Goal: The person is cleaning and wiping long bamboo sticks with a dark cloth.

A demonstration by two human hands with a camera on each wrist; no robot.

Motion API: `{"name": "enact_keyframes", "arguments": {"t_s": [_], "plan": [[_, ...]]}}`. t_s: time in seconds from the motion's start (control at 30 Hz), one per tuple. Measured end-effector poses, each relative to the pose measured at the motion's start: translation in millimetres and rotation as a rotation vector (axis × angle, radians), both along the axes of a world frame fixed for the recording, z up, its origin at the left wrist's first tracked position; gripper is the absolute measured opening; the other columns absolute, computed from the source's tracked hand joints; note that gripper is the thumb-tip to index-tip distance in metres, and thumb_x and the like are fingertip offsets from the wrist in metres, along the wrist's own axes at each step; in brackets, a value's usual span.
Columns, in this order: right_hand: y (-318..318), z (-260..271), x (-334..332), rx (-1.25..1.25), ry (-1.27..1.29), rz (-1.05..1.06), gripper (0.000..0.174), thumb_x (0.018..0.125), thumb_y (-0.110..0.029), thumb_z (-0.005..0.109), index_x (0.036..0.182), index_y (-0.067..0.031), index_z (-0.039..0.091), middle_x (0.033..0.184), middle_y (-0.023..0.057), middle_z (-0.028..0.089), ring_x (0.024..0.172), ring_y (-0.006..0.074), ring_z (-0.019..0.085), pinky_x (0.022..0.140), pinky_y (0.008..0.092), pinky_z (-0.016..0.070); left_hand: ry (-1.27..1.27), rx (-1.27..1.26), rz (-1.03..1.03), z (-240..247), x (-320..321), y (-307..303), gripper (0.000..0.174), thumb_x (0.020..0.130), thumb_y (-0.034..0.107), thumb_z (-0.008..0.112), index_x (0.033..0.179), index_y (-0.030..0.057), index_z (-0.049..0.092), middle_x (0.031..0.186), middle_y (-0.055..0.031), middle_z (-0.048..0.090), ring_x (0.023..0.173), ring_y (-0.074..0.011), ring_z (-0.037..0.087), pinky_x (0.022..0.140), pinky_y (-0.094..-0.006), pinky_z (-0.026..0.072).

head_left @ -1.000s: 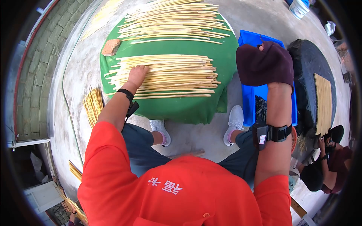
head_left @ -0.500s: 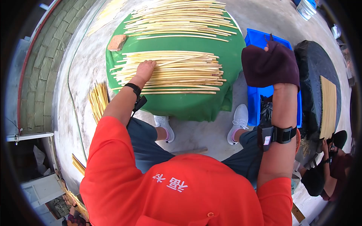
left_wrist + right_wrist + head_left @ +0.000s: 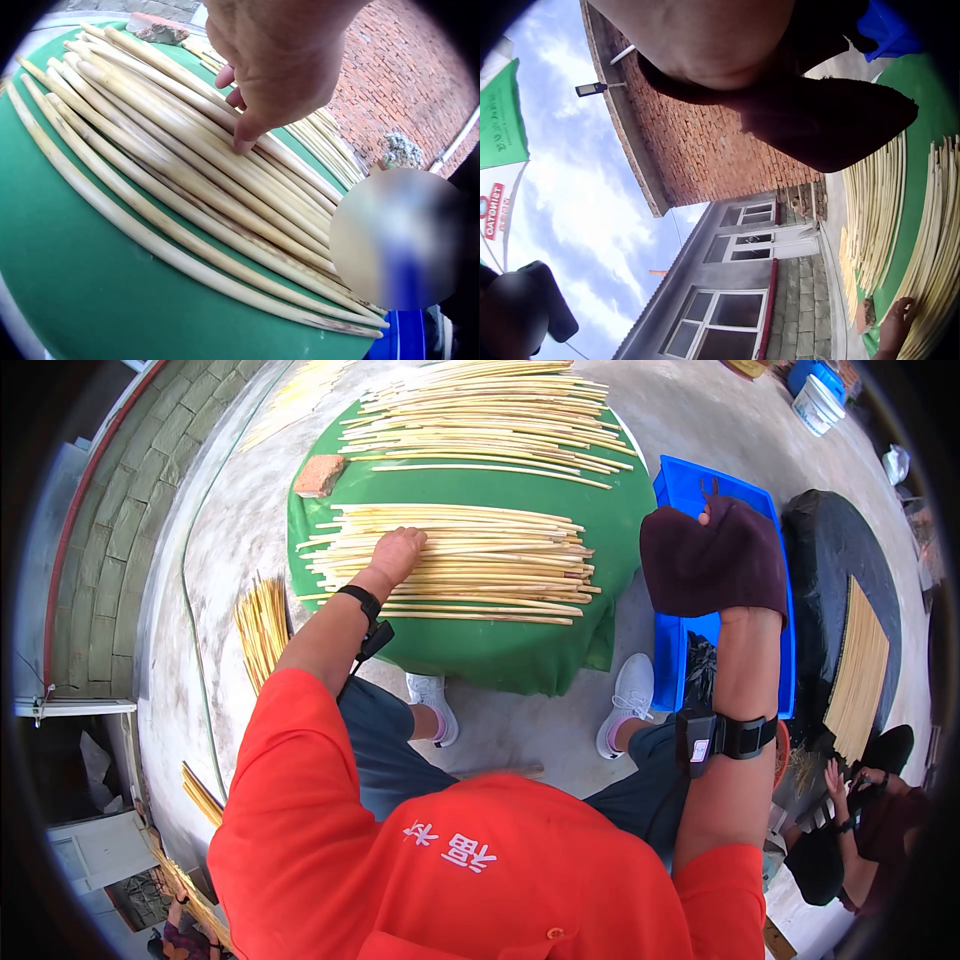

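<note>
On the green cloth [image 3: 480, 660] of a round table lies a layer of pale, peeled stalks [image 3: 500, 565], side by side. My left hand [image 3: 400, 555] is over their left part, fingers bent down. In the left wrist view, the left hand [image 3: 281, 67] pinches one stalk [image 3: 202, 101] between thumb and fingers. A dark purple cloth [image 3: 715, 565] covers most of my right hand [image 3: 704, 517], which holds it above a blue crate [image 3: 672, 660]; only a fingertip pokes out. The right wrist view shows the dark cloth [image 3: 832, 124] hanging past the wrist.
A second layer of stalks [image 3: 480, 420] covers the table's far side, with a brick piece [image 3: 320, 476] at its left. Bundled stalks [image 3: 262, 625] stand left of the table. At right, a stalk mat [image 3: 860, 670] lies on a black cover [image 3: 815, 560], near another person [image 3: 880, 820].
Half a second ago one stalk slanted across the layer from my left hand; now it lies in line with the others. The left hand has shifted slightly right. My right hand keeps holding the cloth.
</note>
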State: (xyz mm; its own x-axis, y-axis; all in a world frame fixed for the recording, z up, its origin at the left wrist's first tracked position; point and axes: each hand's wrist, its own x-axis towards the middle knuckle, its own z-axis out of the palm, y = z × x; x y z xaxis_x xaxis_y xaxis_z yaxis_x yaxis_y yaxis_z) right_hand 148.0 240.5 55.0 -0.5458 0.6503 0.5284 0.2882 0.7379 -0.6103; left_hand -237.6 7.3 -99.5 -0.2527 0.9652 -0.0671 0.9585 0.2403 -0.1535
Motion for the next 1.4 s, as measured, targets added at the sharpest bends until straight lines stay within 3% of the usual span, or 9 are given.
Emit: {"name": "enact_keyframes", "arguments": {"t_s": [0.23, 0.33, 0.53, 0.67, 0.73, 0.77, 0.87, 0.9, 1.4], "plan": [[3, -5, -3, -0.752, 0.461, 0.232, 0.011, 0.066, -0.015, 0.064, 0.070, -0.0054, 0.062, 0.075, 0.0137, 0.062, 0.068, 0.0250, 0.059, 0.060, 0.0295, 0.0445, -0.050, 0.063, -0.006, 6, 7, 0, 0.033, 0.065, 0.018, 0.071, 0.090, 0.0076, 0.051, 0.091, -0.0075, 0.054, 0.091, -0.0271, 0.051, 0.080, -0.0368, 0.0419], [-10, 3, -8, 0.004, -0.002, -0.060, 0.013, 0.066, -0.019, 0.062, 0.068, -0.0056, 0.061, 0.071, 0.0149, 0.061, 0.067, 0.0291, 0.058, 0.060, 0.0332, 0.0445, -0.105, 0.178, 0.021, 15, 4, 10, 0.037, 0.068, 0.022, 0.070, 0.098, 0.0076, 0.052, 0.095, -0.0084, 0.054, 0.094, -0.0278, 0.050, 0.081, -0.0380, 0.0409], [-28, 24, -10, 0.260, -0.310, -0.039, 0.010, 0.072, -0.007, 0.060, 0.081, -0.0011, 0.060, 0.074, 0.0132, 0.060, 0.070, 0.0255, 0.057, 0.063, 0.0314, 0.0433, -0.044, -0.044, -0.046, 47, -31, 58, 0.048, 0.072, 0.023, 0.067, 0.114, 0.0097, 0.050, 0.104, -0.0089, 0.053, 0.103, -0.0281, 0.048, 0.087, -0.0382, 0.0392], [-34, 26, -20, 0.223, -0.269, -0.043, 0.013, 0.071, -0.009, 0.060, 0.081, -0.0010, 0.060, 0.070, 0.0126, 0.058, 0.068, 0.0292, 0.056, 0.062, 0.0338, 0.0435, -0.131, -0.103, 0.020, 29, -61, 107, 0.052, 0.073, 0.019, 0.065, 0.121, 0.0109, 0.046, 0.119, -0.0096, 0.049, 0.110, -0.0293, 0.045, 0.093, -0.0387, 0.0382], [-38, 33, -30, 0.308, -0.198, -0.056, 0.015, 0.060, -0.017, 0.064, 0.053, -0.0093, 0.054, 0.056, 0.0122, 0.054, 0.057, 0.0319, 0.055, 0.056, 0.0378, 0.0436, -0.150, -0.130, 0.045, 11, -67, 126, 0.054, 0.074, 0.016, 0.064, 0.124, 0.0113, 0.043, 0.125, -0.0100, 0.045, 0.112, -0.0294, 0.045, 0.094, -0.0391, 0.0380], [-32, 25, -24, 0.316, -0.270, 0.066, 0.016, 0.074, -0.019, 0.057, 0.076, -0.0031, 0.059, 0.065, 0.0126, 0.055, 0.064, 0.0313, 0.055, 0.060, 0.0363, 0.0432, -0.145, -0.143, 0.088, 4, -69, 135, 0.055, 0.074, 0.014, 0.063, 0.125, 0.0113, 0.042, 0.126, -0.0104, 0.045, 0.113, -0.0290, 0.044, 0.094, -0.0391, 0.0376], [-27, 22, -35, 0.241, -0.247, 0.126, 0.021, 0.075, -0.025, 0.058, 0.075, -0.0035, 0.059, 0.064, 0.0122, 0.054, 0.061, 0.0302, 0.055, 0.057, 0.0361, 0.0427, -0.152, -0.150, 0.136, -19, -75, 161, 0.058, 0.075, 0.008, 0.060, 0.129, 0.0116, 0.037, 0.129, -0.0107, 0.042, 0.117, -0.0280, 0.041, 0.096, -0.0396, 0.0361], [-25, 19, -42, 0.209, -0.166, 0.045, 0.015, 0.057, -0.016, 0.068, 0.054, -0.0092, 0.055, 0.056, 0.0108, 0.055, 0.056, 0.0298, 0.056, 0.060, 0.0351, 0.0464, -0.122, -0.105, 0.128, -29, -78, 169, 0.058, 0.075, 0.007, 0.059, 0.129, 0.0118, 0.037, 0.130, -0.0104, 0.040, 0.119, -0.0276, 0.040, 0.096, -0.0399, 0.0358], [-34, 11, -56, 0.150, -0.234, 0.032, 0.023, 0.053, -0.014, 0.073, 0.057, -0.0108, 0.050, 0.067, 0.0096, 0.060, 0.070, 0.0278, 0.061, 0.067, 0.0325, 0.0476, 0.020, 0.091, 0.135, -63, -74, 205, 0.034, 0.078, 0.001, 0.046, 0.111, 0.0101, 0.046, 0.114, -0.0093, 0.049, 0.106, -0.0266, 0.047, 0.085, -0.0419, 0.0403]]}}
